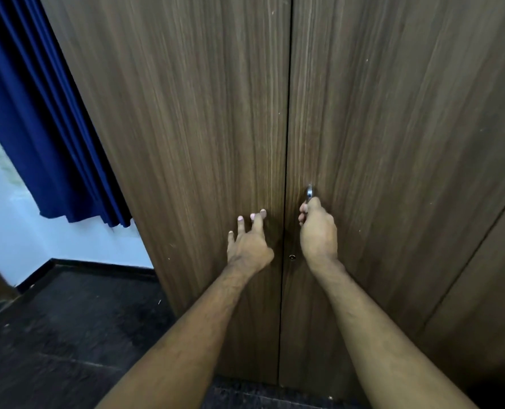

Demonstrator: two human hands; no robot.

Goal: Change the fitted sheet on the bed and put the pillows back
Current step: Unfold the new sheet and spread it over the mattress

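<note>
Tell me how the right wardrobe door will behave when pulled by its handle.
Right door looks a stiff wooden panel, so it should swing, not flex. The metal handle is small and possibly slippery. The left hand presses the left door, probably steadying it.

brown wood-grain wardrobe doors (215,113), navy curtain (38,128)
</note>
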